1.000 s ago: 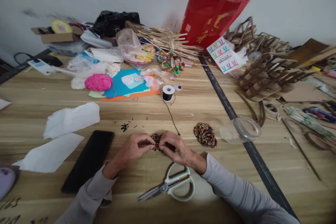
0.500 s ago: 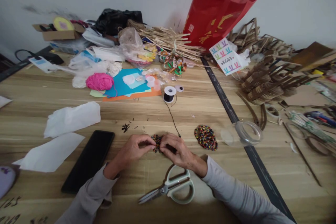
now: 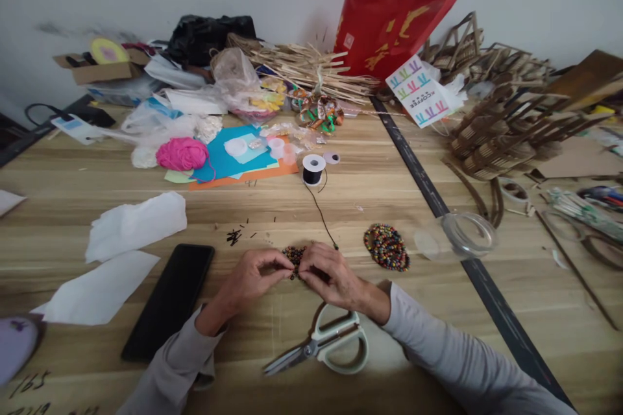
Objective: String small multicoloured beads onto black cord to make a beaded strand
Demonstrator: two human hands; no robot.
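Note:
Dark multicoloured beads lie in a small heap on the wooden table, between and partly behind my hands. My left hand pinches thumb and forefinger together at the near side of the heap. Opposite it, almost touching fingertips, my right hand is closed in a pinch too. Whatever sits between the fingertips is too small to make out. A black cord runs from a white-rimmed spool down to my right hand. Scissors with pale handles lie just below, and a coil of strung beads rests to the right.
A black phone and white paper pieces lie at left. Short black bits are scattered beyond my left hand. Clear tape rolls and small woven baskets stand right. Pink yarn and a red bag are farther back.
The view has shifted slightly, so things sit a little differently in the picture. Both hands keep their pinch over the beads, with fingertips a little closer together.

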